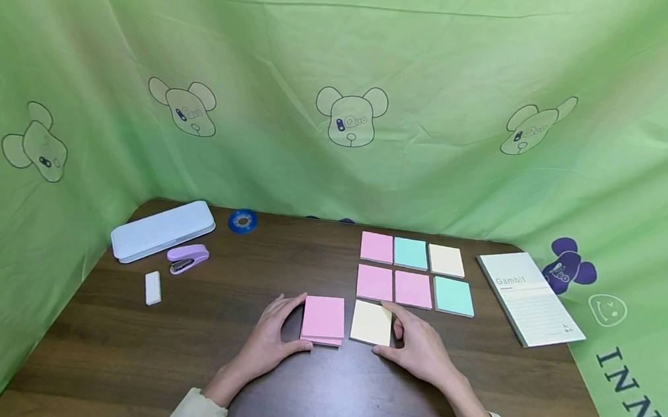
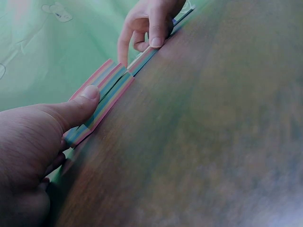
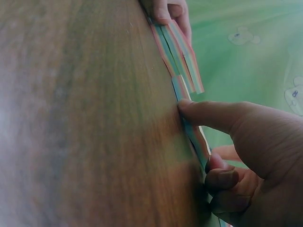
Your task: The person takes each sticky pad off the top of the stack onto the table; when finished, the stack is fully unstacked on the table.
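Note:
My left hand (image 1: 268, 336) grips a pair of stacked pink-topped sticky note pads (image 1: 323, 317), its thumb along the near edge and the forefinger at the far left corner. Striped pink, yellow and blue page edges (image 2: 110, 98) show in the left wrist view, with a dark gap between the two pads. To their right on the table lies a pale yellow-topped sticky note pad (image 1: 371, 323). My right hand (image 1: 420, 348) holds it at its right side, thumb at the near corner and forefinger at the far one. A narrow strip of table separates it from the pink stack.
Behind the yellow pad, two rows of pink, teal and cream pads (image 1: 413, 289) lie side by side. A Gambit notepad (image 1: 531, 298) is at the right edge. At the left are a pale blue case (image 1: 162, 231), purple stapler (image 1: 188, 257), white eraser (image 1: 153, 287) and blue tape roll (image 1: 243, 221).

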Available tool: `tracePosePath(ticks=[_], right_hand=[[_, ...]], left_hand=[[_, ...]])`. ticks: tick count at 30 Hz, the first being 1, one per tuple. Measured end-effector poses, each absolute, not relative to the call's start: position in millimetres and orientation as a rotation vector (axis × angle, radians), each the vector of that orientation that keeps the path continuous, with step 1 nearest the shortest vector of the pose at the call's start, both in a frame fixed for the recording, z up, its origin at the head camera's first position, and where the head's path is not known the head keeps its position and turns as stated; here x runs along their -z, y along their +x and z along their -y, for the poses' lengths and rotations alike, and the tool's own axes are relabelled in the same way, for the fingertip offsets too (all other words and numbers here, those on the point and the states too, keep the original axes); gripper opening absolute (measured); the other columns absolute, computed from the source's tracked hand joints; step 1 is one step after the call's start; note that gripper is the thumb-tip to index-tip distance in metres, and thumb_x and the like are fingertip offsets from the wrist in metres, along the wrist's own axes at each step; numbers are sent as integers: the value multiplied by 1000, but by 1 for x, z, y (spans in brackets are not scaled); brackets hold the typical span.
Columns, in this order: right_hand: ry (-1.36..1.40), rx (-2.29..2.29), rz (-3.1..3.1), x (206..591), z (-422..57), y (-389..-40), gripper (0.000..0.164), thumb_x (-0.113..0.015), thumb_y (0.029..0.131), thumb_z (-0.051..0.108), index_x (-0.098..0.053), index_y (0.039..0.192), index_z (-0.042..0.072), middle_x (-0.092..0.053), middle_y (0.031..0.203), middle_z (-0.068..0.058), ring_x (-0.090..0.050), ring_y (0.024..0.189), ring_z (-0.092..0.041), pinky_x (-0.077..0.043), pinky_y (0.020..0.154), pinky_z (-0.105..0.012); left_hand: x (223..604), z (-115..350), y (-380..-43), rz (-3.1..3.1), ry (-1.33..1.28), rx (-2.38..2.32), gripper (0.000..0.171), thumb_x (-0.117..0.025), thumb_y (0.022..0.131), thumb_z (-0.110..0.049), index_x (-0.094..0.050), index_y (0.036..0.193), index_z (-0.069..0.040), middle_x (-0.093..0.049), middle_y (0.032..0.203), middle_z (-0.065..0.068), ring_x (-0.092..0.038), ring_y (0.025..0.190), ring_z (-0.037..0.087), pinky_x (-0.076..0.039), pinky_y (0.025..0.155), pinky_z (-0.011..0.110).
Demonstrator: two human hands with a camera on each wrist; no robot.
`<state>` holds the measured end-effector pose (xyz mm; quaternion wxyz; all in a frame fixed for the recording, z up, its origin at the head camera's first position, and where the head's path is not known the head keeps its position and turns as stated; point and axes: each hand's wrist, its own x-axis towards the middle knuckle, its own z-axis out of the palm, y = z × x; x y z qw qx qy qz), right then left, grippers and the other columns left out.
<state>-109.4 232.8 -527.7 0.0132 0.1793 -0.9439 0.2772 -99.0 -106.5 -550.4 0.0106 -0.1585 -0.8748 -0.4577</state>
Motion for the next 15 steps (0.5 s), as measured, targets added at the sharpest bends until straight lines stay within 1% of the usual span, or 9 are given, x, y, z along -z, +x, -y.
tracePosePath(ticks=[7,15], right_hand=[[605,-896,2904,526,-230,-108,90,-104,78,36,-62,154,13,-47,78,14,-39,67,1,-38,64,-23],[681,-1010,2805,516,-214,-108,83,-103,80,34,-65,151,14,-48,73,12,-38,66,3,-38,62,-22]], left_hand=[[549,106,-98,2739,-481,1435,93,-100,85,-28,-54,164,-9,-62,156,17,-41,158,50,-29,131,72],[549,106,-98,2719,-490,1435,94,-100,84,-26,-54,164,-8,-63,155,17,-42,157,49,-30,131,71]])
